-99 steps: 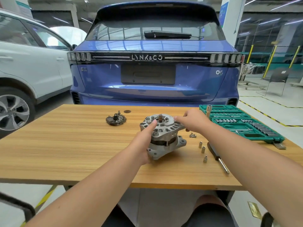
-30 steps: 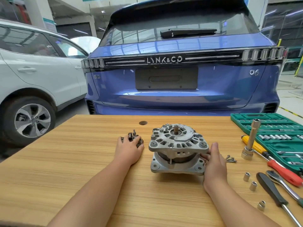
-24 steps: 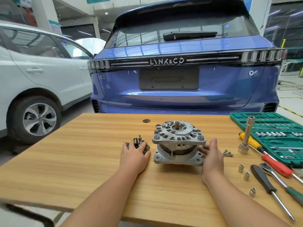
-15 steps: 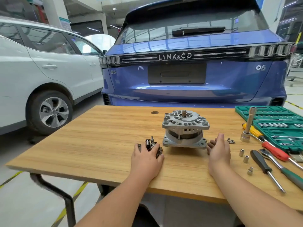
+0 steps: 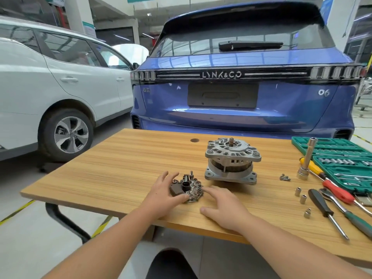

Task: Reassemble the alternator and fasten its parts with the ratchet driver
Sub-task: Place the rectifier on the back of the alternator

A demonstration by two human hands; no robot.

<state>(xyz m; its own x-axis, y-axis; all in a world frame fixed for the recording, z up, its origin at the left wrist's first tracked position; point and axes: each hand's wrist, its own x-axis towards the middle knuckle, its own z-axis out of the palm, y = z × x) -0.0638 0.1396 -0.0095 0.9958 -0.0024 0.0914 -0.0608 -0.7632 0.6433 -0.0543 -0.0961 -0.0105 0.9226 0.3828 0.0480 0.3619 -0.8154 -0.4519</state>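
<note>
Alternator [image 5: 232, 161] body stands upright on the wooden table [image 5: 120, 168], just behind my hands.
My left hand [image 5: 164, 193] curls round the small dark rectifier part [image 5: 186, 188] near the front edge; my right hand [image 5: 223, 206] lies flat, fingers spread, fingertips touching that part.

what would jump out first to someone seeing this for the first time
The blue car fills the background right behind the wooden table, its tailgate facing the camera. On the table, the alternator body stands upright near the middle, with the dark rectifier plate lying in front of it between the two hands: left hand holding it, right hand reaching in. Tools and a green socket case line the right edge.
</note>
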